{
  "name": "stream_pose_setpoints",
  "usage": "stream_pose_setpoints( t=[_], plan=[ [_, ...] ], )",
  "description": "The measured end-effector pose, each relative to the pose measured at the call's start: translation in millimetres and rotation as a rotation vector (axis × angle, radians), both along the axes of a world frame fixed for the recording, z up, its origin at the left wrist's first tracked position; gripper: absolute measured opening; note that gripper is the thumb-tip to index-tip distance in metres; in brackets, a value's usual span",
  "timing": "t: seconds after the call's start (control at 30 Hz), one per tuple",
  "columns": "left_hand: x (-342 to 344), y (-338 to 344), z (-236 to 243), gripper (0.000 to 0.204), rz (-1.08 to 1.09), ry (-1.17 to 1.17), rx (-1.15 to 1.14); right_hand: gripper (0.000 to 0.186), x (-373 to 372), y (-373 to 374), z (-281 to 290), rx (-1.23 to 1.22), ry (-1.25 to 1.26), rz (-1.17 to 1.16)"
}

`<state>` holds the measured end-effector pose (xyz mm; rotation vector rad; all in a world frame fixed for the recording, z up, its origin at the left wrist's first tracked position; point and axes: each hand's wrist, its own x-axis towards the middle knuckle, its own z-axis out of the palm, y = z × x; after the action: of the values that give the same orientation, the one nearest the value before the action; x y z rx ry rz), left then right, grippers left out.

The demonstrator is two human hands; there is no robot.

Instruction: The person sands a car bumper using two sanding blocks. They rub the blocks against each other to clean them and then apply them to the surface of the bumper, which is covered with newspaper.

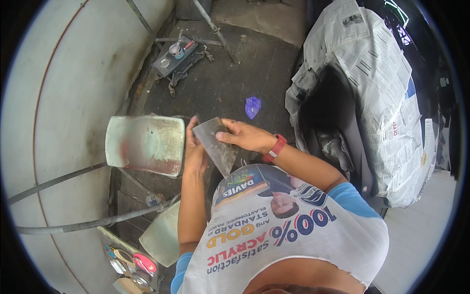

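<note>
A flat grey rectangular sheet [215, 144], with a worn, mottled surface, is tilted in front of my chest. My right hand [247, 135] grips it from the right, the thumb lying across its face. At its left edge is my left hand [196, 152], its fingers against the sheet and partly hidden behind it. Whether the sheet is abrasive paper or a thin plate, I cannot tell. Just left of my left hand stands a chair with a pale green seat [147, 144], marked by reddish-brown stains and scuffs.
Newspaper [372, 93] wraps a large dark object at right. A purple plastic piece [252, 107] lies on the dark floor. Farther off, a small grey stand [176, 60] bears a cup. Metal pipes [88, 226] cross at left. Near the lower left, a tray [110, 240] holds several discs.
</note>
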<state>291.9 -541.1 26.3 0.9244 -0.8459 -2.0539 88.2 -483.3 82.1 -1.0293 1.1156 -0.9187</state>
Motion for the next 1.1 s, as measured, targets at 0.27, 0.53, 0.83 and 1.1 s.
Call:
stream_pose_setpoints(
  t=[0.27,0.53,0.83,1.1],
  plan=[
    [47.4,-85.8,10.9,0.036,0.039,-0.065,-0.283,0.031,27.6,-49.0,-39.9,0.399,-0.590,-0.462],
    [74.6,-139.2,21.5,0.036,-0.120,-0.255,-0.454,0.033,45.6,-139.7,-33.1,-0.092,0.053,-0.896],
    [83.9,-167.9,36.0,0.033,-0.209,-0.381,-0.585,0.036,78.9,-163.9,-26.7,-0.065,0.292,-0.801],
    [107.8,-189.1,24.2,0.041,-0.534,-0.280,-0.463,0.043,99.4,-174.0,18.0,-0.215,0.608,-0.224]
  ],
)
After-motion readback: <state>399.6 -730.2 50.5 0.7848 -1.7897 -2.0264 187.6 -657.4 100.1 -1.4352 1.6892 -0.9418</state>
